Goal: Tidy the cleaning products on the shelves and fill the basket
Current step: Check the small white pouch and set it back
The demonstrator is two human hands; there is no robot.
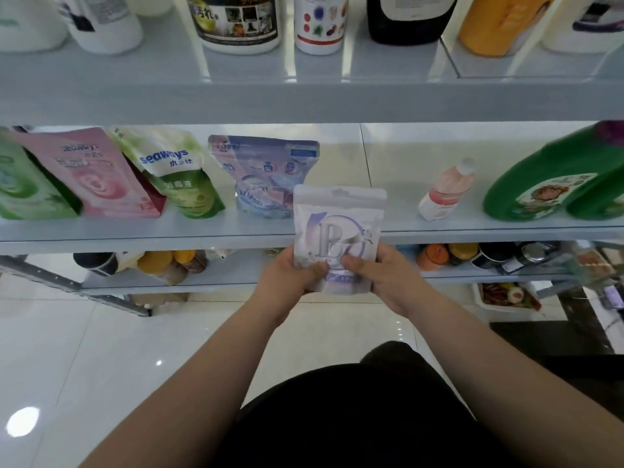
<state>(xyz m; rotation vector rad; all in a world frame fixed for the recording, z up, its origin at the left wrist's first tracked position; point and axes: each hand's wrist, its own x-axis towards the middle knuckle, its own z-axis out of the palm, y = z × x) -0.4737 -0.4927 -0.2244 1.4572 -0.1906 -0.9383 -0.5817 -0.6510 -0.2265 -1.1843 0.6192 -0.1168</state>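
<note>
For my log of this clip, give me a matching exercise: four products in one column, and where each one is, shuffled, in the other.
Things:
1. white pouch
2. green jug
3. small pink bottle
4. pink rose pouch

Places:
A. far right of the middle shelf
B. alone on that shelf, between the blue pouch and the jug
C. gripped by the left hand and the right hand, in front of the shelf
D. on that shelf, left of the green Seaways pouch

Pairs: 1-C; 2-A; 3-B; 4-D

Glossy plastic pouch (338,231), smooth glossy shelf (439,228), shiny polished floor tiles (101,349).
</note>
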